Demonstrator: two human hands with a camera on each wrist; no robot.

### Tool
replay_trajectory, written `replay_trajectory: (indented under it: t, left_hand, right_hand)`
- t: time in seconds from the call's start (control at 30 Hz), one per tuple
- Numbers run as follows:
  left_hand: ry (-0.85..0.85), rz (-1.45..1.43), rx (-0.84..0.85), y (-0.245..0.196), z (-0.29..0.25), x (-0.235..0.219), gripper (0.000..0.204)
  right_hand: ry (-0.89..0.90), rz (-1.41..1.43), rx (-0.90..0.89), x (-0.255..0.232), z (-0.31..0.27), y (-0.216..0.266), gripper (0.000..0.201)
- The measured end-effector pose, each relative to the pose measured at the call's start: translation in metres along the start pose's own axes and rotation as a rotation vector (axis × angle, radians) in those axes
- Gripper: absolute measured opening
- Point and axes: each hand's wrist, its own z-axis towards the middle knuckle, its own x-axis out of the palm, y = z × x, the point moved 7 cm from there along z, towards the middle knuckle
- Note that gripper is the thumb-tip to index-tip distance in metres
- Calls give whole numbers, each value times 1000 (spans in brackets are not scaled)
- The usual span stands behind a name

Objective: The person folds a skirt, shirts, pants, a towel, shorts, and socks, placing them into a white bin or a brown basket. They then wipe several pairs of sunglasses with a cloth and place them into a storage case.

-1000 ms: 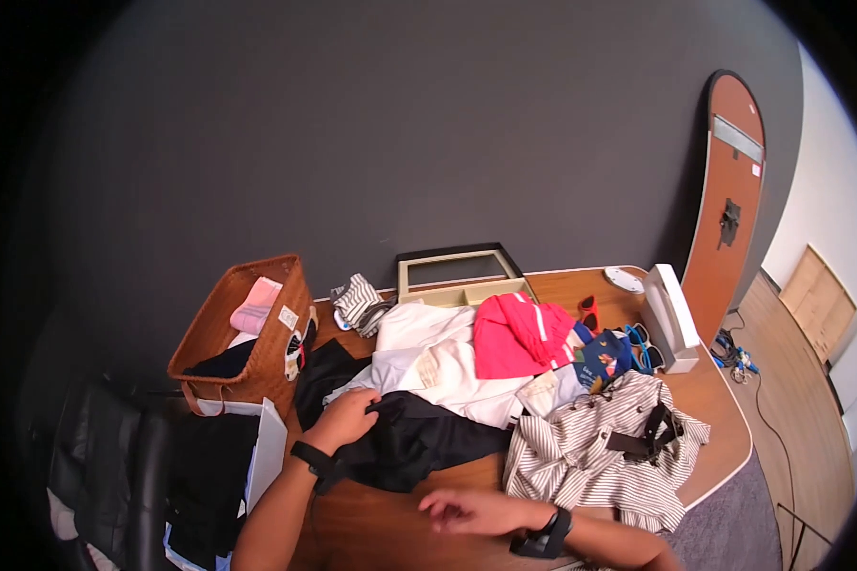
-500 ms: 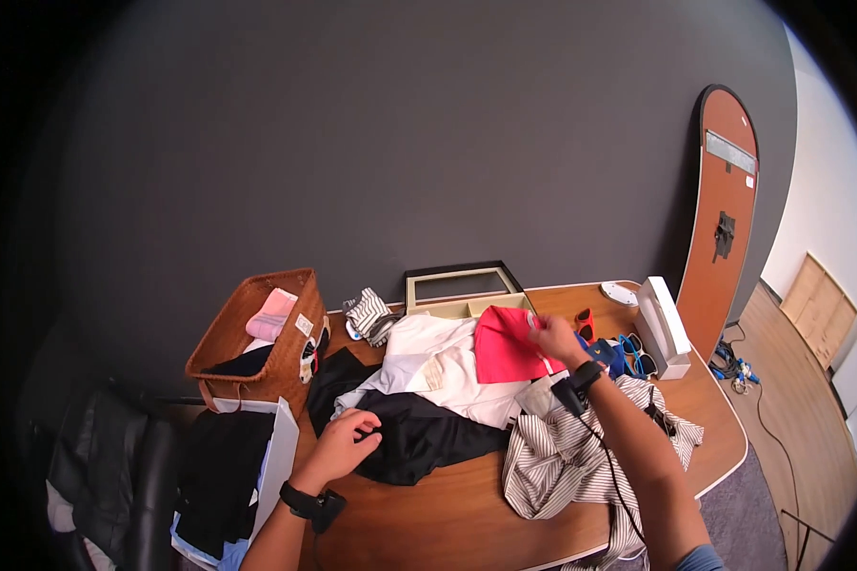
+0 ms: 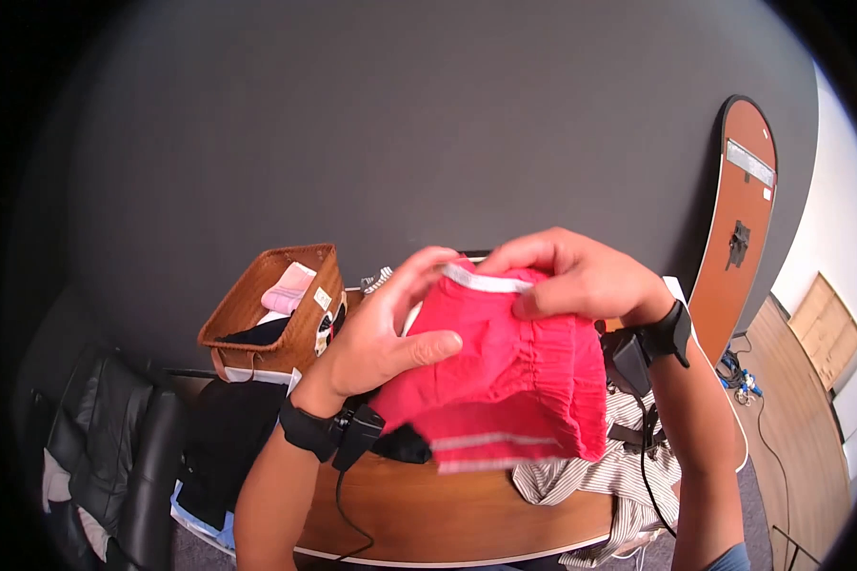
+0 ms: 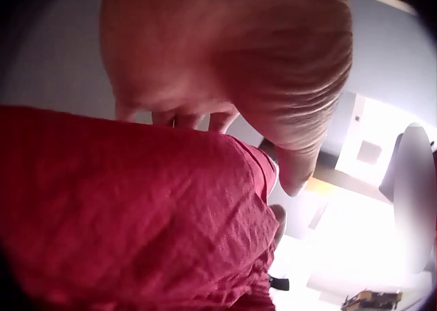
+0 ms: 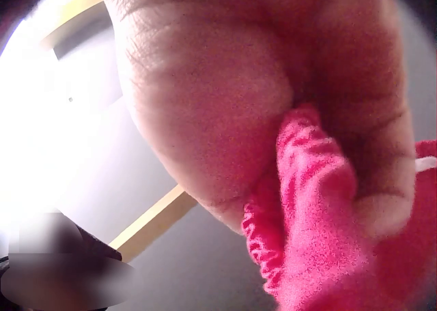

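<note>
Both hands are raised over the table with a red-pink garment (image 3: pixel 490 362) that has a gathered elastic edge and white stripes. My right hand (image 3: pixel 590 281) pinches its upper part near a white band; the right wrist view has gathered cloth (image 5: pixel 317 208) gripped in the hand (image 5: pixel 205 86). At the garment's left side is my left hand (image 3: pixel 376 338), its thumb stretched across the front and its fingers partly hidden behind the cloth. In the left wrist view this hand (image 4: pixel 225 65) has straight fingers behind the cloth (image 4: pixel 150 208) and its thumb apart from it.
A wicker basket (image 3: pixel 243 305) with a pink cloth (image 3: pixel 288 288) stands at the left. Black clothing (image 3: pixel 229 433) lies below it, beside a black chair (image 3: pixel 109 419). Striped clothing (image 3: pixel 581 476) lies on the wooden table (image 3: pixel 467 514) at the right. A curved brown board (image 3: pixel 743 219) leans behind.
The red-pink garment has risen from the pile and come closer, held by my right hand. My left hand has moved from beside the black cloth up to the garment.
</note>
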Motion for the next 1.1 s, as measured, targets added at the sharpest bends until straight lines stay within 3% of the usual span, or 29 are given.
replay_trajectory:
  t: [0.03, 0.07, 0.13, 0.23, 0.37, 0.47, 0.5, 0.53, 0.67, 0.73, 0.8, 0.87, 0.9, 1.0, 1.1]
  left_hand:
    - [34, -110, -125, 7, -8, 4, 75]
    - [25, -114, -132, 9, -17, 2, 75]
    - [351, -51, -431, 33, -49, 20, 73]
    - [607, -256, -543, 60, -86, 50, 79]
    - [537, -534, -462, 58, -91, 65, 91]
    - [560, -338, -518, 46, -89, 53, 89]
    - [592, -222, -524, 46, -93, 45, 75]
    - [590, -224, -523, 44, -99, 37, 75]
    - [379, -15, -604, 42, -124, -19, 36]
    - [266, -103, -578, 22, -130, -33, 39]
    - [255, -101, -462, -10, -129, -44, 43]
    - [357, -428, -195, -34, -121, -45, 47]
    - [320, -407, -76, -51, -111, -48, 51]
    - [77, -185, -240, -57, -100, -73, 45]
    - [-4, 143, -496, -25, -90, -78, 37]
  right_hand:
    - [14, 5, -14, 6, -3, 0, 39]
    - [29, 11, -27, 10, -7, -2, 39]
    - [63, 110, 42, 18, -14, -23, 37]
    - [177, -6, 74, 46, -22, -45, 40]
    - [320, 57, 70, 80, -26, -45, 41]
    - [327, 19, -5, 78, -35, -33, 41]
    - [323, 18, -20, 75, -40, -27, 41]
    - [325, 18, -18, 74, -45, -26, 41]
    - [228, 257, 102, 73, -65, -28, 46]
    - [231, 352, 121, 83, -73, -28, 48]
    - [256, 460, 23, 89, -80, -16, 51]
    - [251, 639, -145, 93, -84, -1, 54]
    - [208, 691, -149, 93, -86, 3, 55]
    - [94, 594, -13, 75, -79, -17, 52]
    - [-62, 295, 174, 59, -59, -76, 41]
